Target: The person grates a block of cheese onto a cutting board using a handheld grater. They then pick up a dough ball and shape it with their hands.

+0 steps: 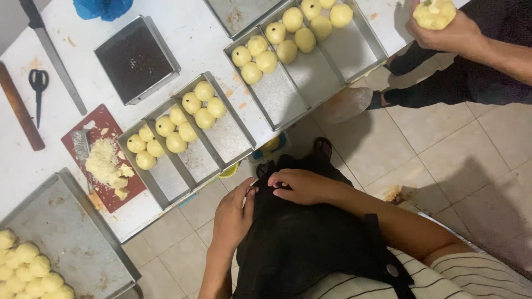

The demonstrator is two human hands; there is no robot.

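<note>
Head view: both hands rest on a black apron (299, 243) worn over a striped shirt (471, 279). The left hand (233, 213) lies flat against the apron's side, fingers curled onto the cloth; the right hand (302, 186) presses on its upper edge, fingertips pinching a fold — neither hand grasps anything else. Just ahead, on the white table (194, 39), stands a set of joined loaf tins (221, 138) with pale dough balls (177, 124) in rows; a second set of tins (332, 61) lies further off. To the left sit a red cutting board (102, 119) with grated cheese (102, 160), scissors (37, 88) and a grey tray (72, 227). At top right another person's hand (443, 27) clutches a dough lump (435, 14).
</note>
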